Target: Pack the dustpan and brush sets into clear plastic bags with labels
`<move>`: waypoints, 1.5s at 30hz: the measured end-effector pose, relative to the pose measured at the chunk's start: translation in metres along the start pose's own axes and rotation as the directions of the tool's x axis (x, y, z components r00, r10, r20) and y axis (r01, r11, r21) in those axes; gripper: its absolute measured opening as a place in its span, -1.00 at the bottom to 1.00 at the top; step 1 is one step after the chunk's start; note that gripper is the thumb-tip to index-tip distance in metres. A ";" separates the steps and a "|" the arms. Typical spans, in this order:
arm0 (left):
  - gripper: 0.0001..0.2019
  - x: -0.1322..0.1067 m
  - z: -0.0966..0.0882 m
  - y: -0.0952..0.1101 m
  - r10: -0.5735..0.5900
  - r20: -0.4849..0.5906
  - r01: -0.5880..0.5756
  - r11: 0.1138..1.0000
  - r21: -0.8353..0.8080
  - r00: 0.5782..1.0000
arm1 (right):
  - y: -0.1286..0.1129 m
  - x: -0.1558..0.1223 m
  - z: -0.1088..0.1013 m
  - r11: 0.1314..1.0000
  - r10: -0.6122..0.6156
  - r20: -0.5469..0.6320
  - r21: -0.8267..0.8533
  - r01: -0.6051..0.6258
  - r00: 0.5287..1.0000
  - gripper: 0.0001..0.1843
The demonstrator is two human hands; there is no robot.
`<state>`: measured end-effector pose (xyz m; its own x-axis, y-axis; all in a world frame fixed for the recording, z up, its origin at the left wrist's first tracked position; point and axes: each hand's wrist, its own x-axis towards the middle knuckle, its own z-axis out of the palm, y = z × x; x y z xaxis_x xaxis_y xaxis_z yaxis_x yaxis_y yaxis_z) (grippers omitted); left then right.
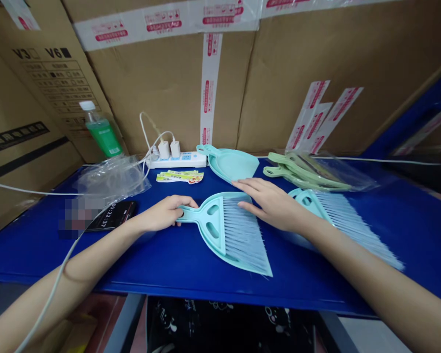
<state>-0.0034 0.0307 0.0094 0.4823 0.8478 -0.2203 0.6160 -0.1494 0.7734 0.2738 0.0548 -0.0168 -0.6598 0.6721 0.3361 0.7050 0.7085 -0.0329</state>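
Note:
My left hand (164,214) is closed around the handle end of a light-blue hand brush (242,233). A matching dustpan (250,267) lies under the brush, its curved rim showing along the near side; the two handles overlap in my grip. My right hand (274,205) is open, fingers stretched out over the far corner of the bristles; whether they touch is hard to tell. Partly hidden by my right forearm, another light-blue brush (356,225) lies on the table. Behind my hands rests a second light-blue dustpan (233,165).
Green brush-and-dustpan pieces (308,171) lie in clear plastic at back right. At left are a bottle (105,135), crumpled plastic bags (108,179) and a phone (113,215). A power strip (187,160), labels (180,176) and a white cable (61,274) lie nearby. Cardboard boxes (161,88) wall the back.

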 end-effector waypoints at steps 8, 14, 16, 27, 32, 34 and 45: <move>-0.59 -0.006 0.000 -0.001 0.134 -0.114 -0.049 0.830 0.555 0.984 | -0.001 0.032 -0.008 0.987 -0.083 0.104 -0.130 0.096 0.991 -0.61; -0.60 -0.005 -0.001 -0.002 0.140 -0.063 -0.094 0.876 0.473 0.988 | -0.010 0.088 -0.006 0.970 -0.136 0.166 -0.180 0.166 0.977 -0.69; -0.61 -0.006 0.000 0.000 0.133 -0.060 -0.091 0.881 0.464 0.989 | -0.016 0.103 -0.001 0.958 -0.164 0.205 -0.200 0.205 0.965 -0.72; -0.67 -0.008 0.003 0.004 0.099 -0.050 -0.064 0.876 0.478 0.994 | -0.024 0.121 0.002 0.938 -0.221 0.182 -0.231 0.260 0.958 -0.72; -0.71 -0.008 0.002 0.003 0.117 -0.025 -0.095 0.898 0.429 0.993 | -0.018 0.098 -0.008 0.961 -0.199 0.129 -0.171 0.220 0.971 -0.76; -0.71 -0.008 0.001 0.002 0.132 -0.014 -0.115 0.907 0.404 0.991 | -0.015 0.083 -0.014 0.972 -0.170 0.122 -0.144 0.187 0.978 -0.77; -0.73 -0.008 -0.004 0.001 0.027 0.020 -0.031 0.969 0.245 0.999 | -0.014 0.019 -0.045 0.984 -0.094 0.143 0.161 0.071 0.985 -0.79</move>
<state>-0.0090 0.0257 0.0141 0.5110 0.8333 -0.2111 0.7348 -0.2960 0.6103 0.2632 0.0478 0.0320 -0.7534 0.6264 0.2001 0.6056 0.7795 -0.1602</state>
